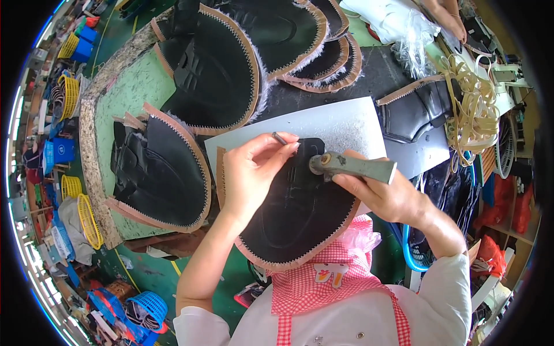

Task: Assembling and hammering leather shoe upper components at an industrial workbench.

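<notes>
My left hand (249, 173) pinches a short metal punch (280, 138) between thumb and fingers, over the upper part of a black shoe-upper piece (283, 228). That piece has a pinkish-tan zigzag-stitched edge and lies partly on a pale grey board (352, 124), its lower end reaching over my red checked apron (300, 291). In my right hand (378, 196) is a hammer (360, 168), its worn grey metal head just right of the punch and above the black piece. My fingers hide most of the hammer's handle. What lies under the punch's lower end is hidden by my left fingers.
More black pieces with fluffy lining overlap at the back (216, 75), and others lie at left (164, 173). A black piece (418, 109), clear plastic (415, 46) and tan straps (470, 109) are at right. Another person's hand (450, 23) shows at far right.
</notes>
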Demonstrator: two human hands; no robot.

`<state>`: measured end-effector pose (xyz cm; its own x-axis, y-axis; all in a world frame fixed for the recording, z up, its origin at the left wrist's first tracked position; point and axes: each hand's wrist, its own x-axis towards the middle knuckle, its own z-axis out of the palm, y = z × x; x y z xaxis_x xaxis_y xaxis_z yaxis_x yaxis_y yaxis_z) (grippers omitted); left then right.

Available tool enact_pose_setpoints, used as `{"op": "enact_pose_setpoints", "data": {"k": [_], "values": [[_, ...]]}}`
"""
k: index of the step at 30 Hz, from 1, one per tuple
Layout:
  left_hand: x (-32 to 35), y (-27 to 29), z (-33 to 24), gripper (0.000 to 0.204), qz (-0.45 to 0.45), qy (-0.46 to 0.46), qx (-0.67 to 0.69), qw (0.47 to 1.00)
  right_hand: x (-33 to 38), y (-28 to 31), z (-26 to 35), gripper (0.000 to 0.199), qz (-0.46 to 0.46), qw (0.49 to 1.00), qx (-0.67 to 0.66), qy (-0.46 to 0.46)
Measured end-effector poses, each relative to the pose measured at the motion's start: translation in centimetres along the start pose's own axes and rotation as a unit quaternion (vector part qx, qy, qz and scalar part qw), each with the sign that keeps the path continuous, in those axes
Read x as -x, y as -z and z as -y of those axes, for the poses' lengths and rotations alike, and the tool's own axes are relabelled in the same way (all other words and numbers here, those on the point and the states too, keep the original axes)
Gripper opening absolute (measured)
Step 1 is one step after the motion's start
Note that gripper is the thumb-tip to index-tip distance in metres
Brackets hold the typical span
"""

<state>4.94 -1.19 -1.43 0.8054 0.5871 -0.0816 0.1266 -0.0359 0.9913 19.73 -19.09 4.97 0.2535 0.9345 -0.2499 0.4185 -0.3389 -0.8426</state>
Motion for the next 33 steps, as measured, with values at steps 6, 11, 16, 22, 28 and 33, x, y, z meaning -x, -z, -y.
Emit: {"op": "enact_pose_setpoints", "data": {"k": [6, 11, 16, 22, 28, 33], "values": [[1.6, -0.3, 1.0, 0.018, -0.037, -0.132, -0.173, 0.975, -0.5, 1.0, 3.3, 0.018, -0.106, 0.97, 0.077, 0.203], [0.7, 0.5, -0.2, 0.014, -0.006, 0.06, 0.028, 0.998, 0.0, 0.0, 1.5, 0.019, -0.027, 0.996, 0.026, 0.086], [0.2, 0.9, 0.4, 0.012, 0.033, 0.0, 0.017, 0.999, -0.4, -0.3, -0.7, 0.022, -0.022, 0.998, 0.048, 0.045], [1.7, 0.0, -0.6, 0.019, -0.005, -0.205, -0.249, 0.947, 0.4, 0.7, 2.4, 0.019, -0.111, 0.972, 0.029, 0.204], [-0.5, 2.0, -1.4, 0.026, -0.005, 0.068, 0.114, 0.991, -0.8, 0.2, 1.8, 0.019, -0.028, 0.993, 0.087, 0.081], [-1.1, 1.5, -1.7, 0.036, 0.017, -0.307, -0.438, 0.845, -3.6, 1.7, 2.7, 0.023, -0.16, 0.978, 0.106, 0.078]]}}
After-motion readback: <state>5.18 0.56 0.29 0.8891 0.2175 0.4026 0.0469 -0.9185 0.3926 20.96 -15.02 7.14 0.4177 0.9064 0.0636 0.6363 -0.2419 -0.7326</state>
